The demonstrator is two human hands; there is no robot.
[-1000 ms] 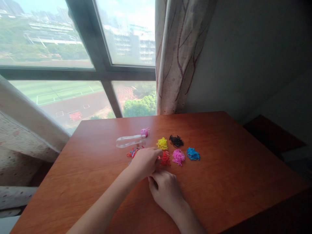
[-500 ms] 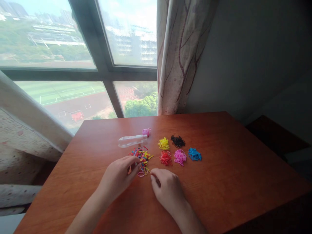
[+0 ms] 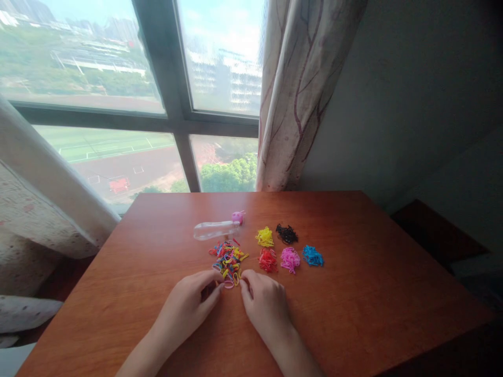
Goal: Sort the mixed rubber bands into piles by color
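A mixed pile of small coloured rubber bands (image 3: 228,258) lies on the wooden table (image 3: 373,283). My left hand (image 3: 188,306) rests just below its near edge, fingers curled, fingertips touching the nearest bands. My right hand (image 3: 265,303) sits beside it, fingers bent, index tip at the pile's right edge. To the right lie sorted heaps: yellow (image 3: 265,237), black (image 3: 286,233), red (image 3: 268,259), pink (image 3: 290,258) and blue (image 3: 312,256). What either hand pinches, if anything, is too small to make out.
A clear plastic bottle (image 3: 216,229) lies on its side behind the pile, with a pink cap (image 3: 238,217) next to its mouth. A window and patterned curtain (image 3: 298,94) stand behind the table. A dark lower surface (image 3: 436,230) is at the right.
My left hand drew back from the red heap to the near edge of the mixed pile, uncovering it. My right hand shifted slightly up to the pile. The view tilted a little.
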